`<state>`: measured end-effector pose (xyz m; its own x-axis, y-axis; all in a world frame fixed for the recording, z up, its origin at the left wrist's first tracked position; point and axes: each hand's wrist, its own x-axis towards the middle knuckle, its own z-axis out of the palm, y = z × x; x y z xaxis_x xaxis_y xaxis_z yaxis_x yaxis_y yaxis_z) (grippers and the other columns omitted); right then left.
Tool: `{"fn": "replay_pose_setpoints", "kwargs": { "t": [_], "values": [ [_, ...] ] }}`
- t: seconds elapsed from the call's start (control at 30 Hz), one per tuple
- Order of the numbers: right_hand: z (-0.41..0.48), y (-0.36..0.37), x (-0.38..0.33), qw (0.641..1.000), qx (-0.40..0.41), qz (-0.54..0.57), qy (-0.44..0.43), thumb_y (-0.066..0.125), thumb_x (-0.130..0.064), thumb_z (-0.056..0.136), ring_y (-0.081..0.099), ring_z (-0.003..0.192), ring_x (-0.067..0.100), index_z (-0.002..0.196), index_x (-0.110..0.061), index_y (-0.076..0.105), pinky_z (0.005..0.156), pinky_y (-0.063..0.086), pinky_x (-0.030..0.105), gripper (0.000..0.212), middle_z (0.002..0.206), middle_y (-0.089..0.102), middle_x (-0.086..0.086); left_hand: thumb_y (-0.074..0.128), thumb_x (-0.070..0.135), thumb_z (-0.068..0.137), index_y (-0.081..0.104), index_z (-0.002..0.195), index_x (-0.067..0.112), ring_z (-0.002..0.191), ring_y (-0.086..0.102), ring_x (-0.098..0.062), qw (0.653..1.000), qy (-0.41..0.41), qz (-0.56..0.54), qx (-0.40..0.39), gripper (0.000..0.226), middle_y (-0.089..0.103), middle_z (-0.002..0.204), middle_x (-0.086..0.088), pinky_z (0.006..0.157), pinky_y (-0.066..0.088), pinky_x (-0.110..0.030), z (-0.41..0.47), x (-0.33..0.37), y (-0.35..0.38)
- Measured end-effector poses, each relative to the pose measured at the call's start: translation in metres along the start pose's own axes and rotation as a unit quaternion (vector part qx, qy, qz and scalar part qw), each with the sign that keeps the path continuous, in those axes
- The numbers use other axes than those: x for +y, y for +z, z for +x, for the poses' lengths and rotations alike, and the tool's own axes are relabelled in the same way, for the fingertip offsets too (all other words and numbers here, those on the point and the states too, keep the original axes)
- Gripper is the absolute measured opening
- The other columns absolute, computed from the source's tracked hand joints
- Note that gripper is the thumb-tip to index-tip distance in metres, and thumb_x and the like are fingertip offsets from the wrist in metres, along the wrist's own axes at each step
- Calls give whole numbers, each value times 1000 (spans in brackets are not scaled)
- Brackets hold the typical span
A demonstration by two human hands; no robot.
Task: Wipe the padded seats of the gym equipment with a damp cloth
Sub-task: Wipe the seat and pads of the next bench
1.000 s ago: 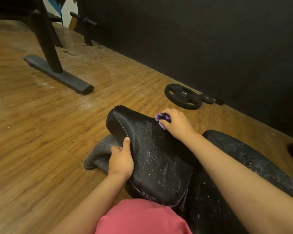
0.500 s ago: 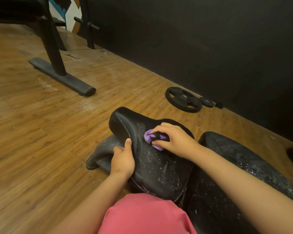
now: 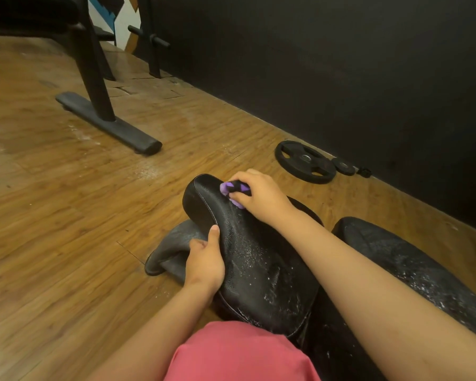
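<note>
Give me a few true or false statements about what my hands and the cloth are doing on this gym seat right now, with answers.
1. The right hand presses a purple cloth on the black padded seat. True.
2. The cloth is at the seat's near end. False: it is at the far end.
3. A large weight plate lies flat on the wooden floor by the dark wall. True.
4. The left hand lies flat on the floor. False: it grips the seat's left edge.

Wood-plank floor point(image 3: 66, 215), black wall point(image 3: 341, 64), black machine frame foot point(image 3: 107, 122) far left, weight plate point(image 3: 305, 161) and small plate point(image 3: 343, 166) flat near wall.
</note>
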<state>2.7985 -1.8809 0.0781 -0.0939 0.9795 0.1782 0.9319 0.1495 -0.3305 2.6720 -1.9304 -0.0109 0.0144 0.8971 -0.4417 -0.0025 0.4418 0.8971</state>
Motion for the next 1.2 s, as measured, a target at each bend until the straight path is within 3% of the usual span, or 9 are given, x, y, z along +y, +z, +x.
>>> {"fn": "replay_pose_setpoints", "kwargs": {
  "t": [0.1,0.23,0.33,0.43,0.77,0.87,0.93,1.0,1.2],
  "values": [
    [-21,-4,-9,999,-30,1,-45,67,-18,85,53,83,6,99,-27,68,70,41,13,17,94,53,-6,40,59,94,47,89,18,97,55,-28,1000,-2,-2,1,43,58,94,-5,98,41,-44,-1,0,-1],
    [-53,-9,-5,996,-61,36,-58,68,-21,85,53,84,-1,95,-43,63,71,39,7,24,88,50,-11,37,56,97,49,101,12,92,51,-26,1000,5,5,5,46,55,93,-5,83,36,-36,-6,1,-2],
    [-58,-12,2,994,-87,27,-52,68,-25,86,52,86,2,103,-32,67,73,42,14,18,89,51,-9,38,56,97,49,104,10,93,51,-26,1000,2,2,6,47,56,95,-7,81,34,-35,-6,1,-1],
    [-46,-15,1,991,-118,19,-57,68,-23,86,51,86,-1,105,-29,67,74,39,11,20,90,51,-10,38,57,96,51,103,10,94,53,-28,1000,-4,1,7,49,59,97,-8,80,34,-36,-5,0,-1],
    [19,-4,-20,995,-78,-1,-68,66,-16,87,50,91,10,105,-17,67,76,37,21,18,99,50,-4,42,62,92,49,91,16,96,58,-29,1000,-18,-22,12,46,62,100,-10,98,43,-45,0,-4,1],
    [30,-3,-26,993,-82,-34,-75,66,-19,87,49,90,12,107,-14,66,75,36,24,20,97,50,-3,36,58,96,49,99,13,102,54,-28,999,-15,-31,10,47,60,110,-6,98,40,-40,-2,-2,0],
    [29,-4,-26,993,-80,-40,-80,67,-20,87,49,90,12,108,-15,66,75,36,25,22,96,50,-4,31,54,99,48,118,16,115,50,-30,999,-11,-36,13,45,53,119,-6,96,33,-38,-4,0,0],
    [25,-5,-24,993,-77,-34,-81,68,-19,86,50,89,13,108,-16,66,75,39,26,22,95,50,-4,29,51,100,45,128,15,123,47,-30,999,-11,-33,12,48,47,114,-4,94,31,-37,-5,1,0],
    [0,-11,-21,989,-117,-23,-87,72,-20,82,48,80,6,101,-24,67,67,35,15,20,90,50,-5,33,48,101,44,106,13,97,44,-23,1000,1,9,-16,37,51,105,-7,84,30,-33,-4,0,-3]
  ]
}}
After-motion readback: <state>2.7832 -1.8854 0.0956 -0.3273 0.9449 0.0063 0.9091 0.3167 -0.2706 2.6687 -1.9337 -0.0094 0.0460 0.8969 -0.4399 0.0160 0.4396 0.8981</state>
